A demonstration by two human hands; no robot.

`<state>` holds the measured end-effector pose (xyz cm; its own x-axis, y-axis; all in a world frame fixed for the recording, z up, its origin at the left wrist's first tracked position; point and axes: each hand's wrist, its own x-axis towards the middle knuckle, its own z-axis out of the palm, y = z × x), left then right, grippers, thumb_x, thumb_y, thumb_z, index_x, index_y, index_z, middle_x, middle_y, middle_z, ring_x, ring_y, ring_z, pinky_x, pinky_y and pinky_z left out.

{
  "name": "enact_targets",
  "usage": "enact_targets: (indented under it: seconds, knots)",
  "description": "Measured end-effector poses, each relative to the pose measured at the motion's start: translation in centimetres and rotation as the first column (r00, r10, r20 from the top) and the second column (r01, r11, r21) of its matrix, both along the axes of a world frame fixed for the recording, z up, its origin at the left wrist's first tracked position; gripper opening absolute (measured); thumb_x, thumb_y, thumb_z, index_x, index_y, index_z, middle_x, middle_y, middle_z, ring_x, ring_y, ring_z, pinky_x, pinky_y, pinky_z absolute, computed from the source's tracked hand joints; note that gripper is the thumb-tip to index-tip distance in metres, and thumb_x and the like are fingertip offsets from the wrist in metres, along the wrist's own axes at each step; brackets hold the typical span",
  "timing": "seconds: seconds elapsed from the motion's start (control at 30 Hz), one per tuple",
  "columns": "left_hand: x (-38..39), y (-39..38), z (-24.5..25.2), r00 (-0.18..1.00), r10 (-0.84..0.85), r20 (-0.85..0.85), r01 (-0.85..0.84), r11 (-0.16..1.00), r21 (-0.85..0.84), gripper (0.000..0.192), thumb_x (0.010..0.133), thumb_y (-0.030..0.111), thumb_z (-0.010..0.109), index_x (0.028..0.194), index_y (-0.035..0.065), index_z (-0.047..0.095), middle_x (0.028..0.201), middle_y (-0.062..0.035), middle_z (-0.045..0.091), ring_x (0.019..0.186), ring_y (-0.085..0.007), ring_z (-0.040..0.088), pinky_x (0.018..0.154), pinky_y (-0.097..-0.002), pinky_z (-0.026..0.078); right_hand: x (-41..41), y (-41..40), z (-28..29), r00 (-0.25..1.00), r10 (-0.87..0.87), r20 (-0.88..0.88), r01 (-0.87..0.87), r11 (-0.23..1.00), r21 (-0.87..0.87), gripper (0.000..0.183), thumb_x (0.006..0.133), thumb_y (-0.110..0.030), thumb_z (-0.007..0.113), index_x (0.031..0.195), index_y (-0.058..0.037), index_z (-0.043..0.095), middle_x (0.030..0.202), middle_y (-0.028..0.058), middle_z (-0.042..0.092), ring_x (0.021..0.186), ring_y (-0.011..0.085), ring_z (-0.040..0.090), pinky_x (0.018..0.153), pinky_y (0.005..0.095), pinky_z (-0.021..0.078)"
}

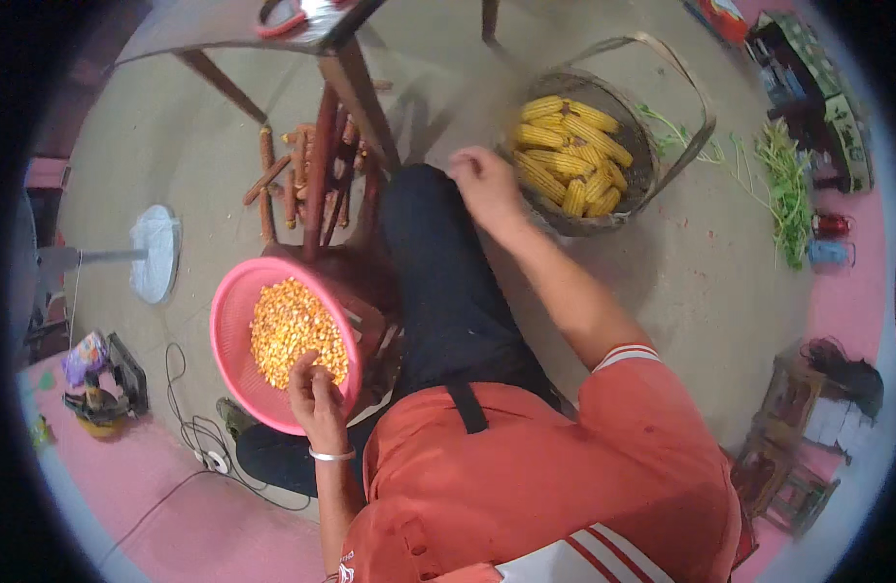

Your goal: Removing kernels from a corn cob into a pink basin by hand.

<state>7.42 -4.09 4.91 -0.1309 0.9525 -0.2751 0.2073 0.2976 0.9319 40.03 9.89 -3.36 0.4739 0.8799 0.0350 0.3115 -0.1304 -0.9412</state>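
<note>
Loose yellow corn kernels [298, 331] lie in a pink plastic basket [226, 321] to the left of my legs. Over the near side of the kernels is my left hand [318, 397], its fingers partly curled; whether it holds any kernels cannot be told. My right hand [484, 182] is above my knee, near the rim of a woven basket [641, 146] with a tall handle. Several husked ears of yellow corn [575, 149] fill that basket. Nothing shows in my right hand, though its palm side is hidden.
Bare corncobs [298, 175] lie on the floor around the wooden legs [324, 167] ahead. A table corner [229, 29] juts in above them. Green leafy stalks [783, 189] lie at the right. A fan base [155, 253] stands at the left, and a cable [193, 430] coils nearby.
</note>
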Motion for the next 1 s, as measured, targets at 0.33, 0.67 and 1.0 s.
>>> enact_targets:
  seconds: [0.33, 0.67, 1.0]
  knots:
    - [5.6, 0.9, 0.9, 0.978, -0.187, -0.095, 0.188, 0.982, -0.002, 0.021, 0.095, 0.011, 0.051, 0.112, 0.0004, 0.055, 0.096, 0.0002, 0.054, 0.078, -0.0053, 0.047, 0.067, -0.0192, 0.04, 18.5, -3.5, -9.7, 0.859, 0.309, 0.407, 0.221, 0.493, -0.841, 0.042, 0.086, -0.032, 0.056, 0.113, -0.0007, 0.063, 0.121, 0.0174, 0.06, 0.113, 0.0338, 0.057, 0.092, 0.0389, 0.0466]
    - [8.6, 1.2, 1.1, 0.835, -0.464, -0.294, 0.448, 0.885, -0.127, 0.021, 0.092, 0.009, 0.05, 0.107, -0.003, 0.058, 0.097, -0.0107, 0.062, 0.089, -0.0173, 0.059, 0.078, -0.0286, 0.047, 22.6, -4.3, -16.9, 0.848, 0.211, 0.487, 0.345, 0.477, -0.808, 0.034, 0.085, -0.024, 0.053, 0.109, -0.0032, 0.066, 0.12, 0.0172, 0.06, 0.11, 0.0294, 0.059, 0.091, 0.04, 0.0462]
    - [10.2, 2.1, -0.2, 0.755, -0.529, -0.387, 0.483, 0.849, -0.216, 0.017, 0.089, 0.006, 0.051, 0.102, -0.0015, 0.06, 0.088, -0.0146, 0.062, 0.082, -0.0244, 0.061, 0.074, -0.0317, 0.048, 25.1, 2.1, -18.6, 0.651, 0.203, 0.732, 0.383, 0.745, -0.547, 0.031, 0.082, -0.018, 0.054, 0.11, -0.0034, 0.057, 0.118, 0.0153, 0.057, 0.112, 0.0318, 0.052, 0.098, 0.042, 0.0402]
